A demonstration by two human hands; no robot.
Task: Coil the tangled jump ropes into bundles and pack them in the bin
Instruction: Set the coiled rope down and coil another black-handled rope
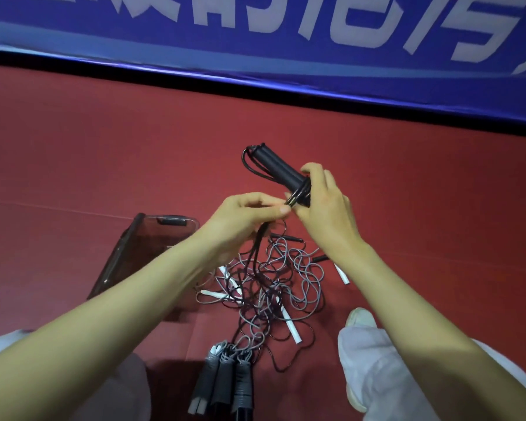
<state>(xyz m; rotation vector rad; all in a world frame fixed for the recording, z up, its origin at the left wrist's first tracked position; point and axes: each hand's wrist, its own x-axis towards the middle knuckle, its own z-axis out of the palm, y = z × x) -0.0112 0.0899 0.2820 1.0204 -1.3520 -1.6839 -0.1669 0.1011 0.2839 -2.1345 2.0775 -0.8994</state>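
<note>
My right hand [322,205] grips the black handles of a jump rope [278,165], held up above the floor with loops of black cord lying along them. My left hand [249,214] pinches the black cord right beside the handles' lower end; the cord trails down into a tangled pile of grey and black ropes with white handles [271,287] on the red floor. Three coiled bundles [222,381] lie side by side close to me. A clear smoky bin [128,253] stands to the left of the pile, partly hidden by my left forearm.
A blue banner with white lettering [286,31] runs along the far edge of the red floor [104,162]. My knees in light trousers and a white shoe [360,319] sit at the lower corners, close to the pile.
</note>
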